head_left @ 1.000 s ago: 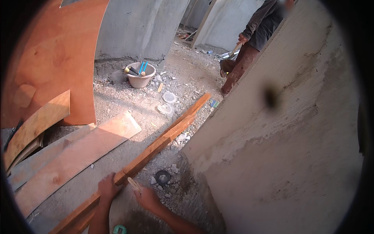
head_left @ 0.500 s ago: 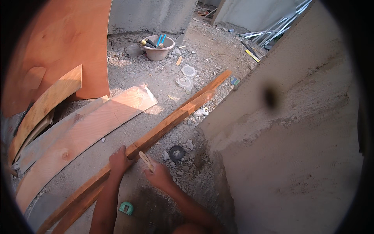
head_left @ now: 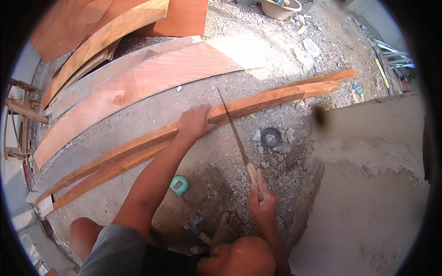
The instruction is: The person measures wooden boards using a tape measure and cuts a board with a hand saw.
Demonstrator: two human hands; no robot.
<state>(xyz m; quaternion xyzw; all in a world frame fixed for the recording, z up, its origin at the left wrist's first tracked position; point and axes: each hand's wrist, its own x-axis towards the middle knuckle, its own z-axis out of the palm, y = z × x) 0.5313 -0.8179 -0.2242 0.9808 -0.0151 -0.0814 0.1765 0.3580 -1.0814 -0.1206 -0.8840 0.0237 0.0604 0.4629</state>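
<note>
My left hand [head_left: 195, 122] is wrapped over a long reddish-brown wooden beam [head_left: 152, 137], pressing it from above. A second wooden beam [head_left: 106, 181] lies alongside, just nearer to me. In my right hand [head_left: 264, 201] is the light wooden handle of a handsaw [head_left: 237, 138]. Its narrow dark blade crosses the upper beam a little right of my left hand, the tip reaching past the far side. A green tape measure [head_left: 178, 185] rests on the ground between my forearms. Close to my foot lies a hammer [head_left: 196, 223], partly hidden by my leg.
Large plywood sheets [head_left: 115, 94] lie to the left, with curved boards [head_left: 110, 34] behind them. A black ring-shaped dish [head_left: 270, 137] sits on rubble right of the saw. A concrete wall [head_left: 368, 138] bounds the right. A basin [head_left: 281, 9] stands far back.
My right hand has drawn back toward me with the saw, away from the beam. The left hand still grips the beam. The whole view has turned and tilted, bringing my legs in.
</note>
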